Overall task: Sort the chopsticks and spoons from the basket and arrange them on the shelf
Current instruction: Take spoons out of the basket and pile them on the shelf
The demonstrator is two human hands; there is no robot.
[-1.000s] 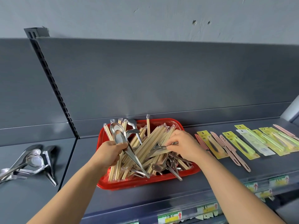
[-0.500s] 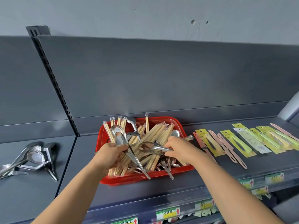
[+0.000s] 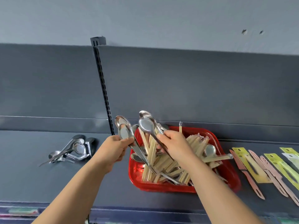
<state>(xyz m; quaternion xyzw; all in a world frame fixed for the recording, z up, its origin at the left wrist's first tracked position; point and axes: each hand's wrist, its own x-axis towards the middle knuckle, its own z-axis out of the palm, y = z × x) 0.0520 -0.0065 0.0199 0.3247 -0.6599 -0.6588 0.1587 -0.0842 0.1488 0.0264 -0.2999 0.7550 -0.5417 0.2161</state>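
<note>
A red basket on the dark shelf holds a heap of wrapped wooden chopsticks and metal spoons. My left hand grips a pair of metal spoons by their handles at the basket's left edge, bowls pointing up. My right hand holds two more spoons above the basket, bowls up and close to the left pair. A pile of sorted spoons lies on the shelf to the left.
Flat packaged utensils in yellow and pink lie in a row on the shelf right of the basket. A slotted upright divides the grey back panel behind the hands. Price labels line the shelf's front edge.
My right hand has lifted spoons out of the basket and brought them left, up beside those in my left hand. The view has swung to the left, so the spoon pile sits nearer the middle.
</note>
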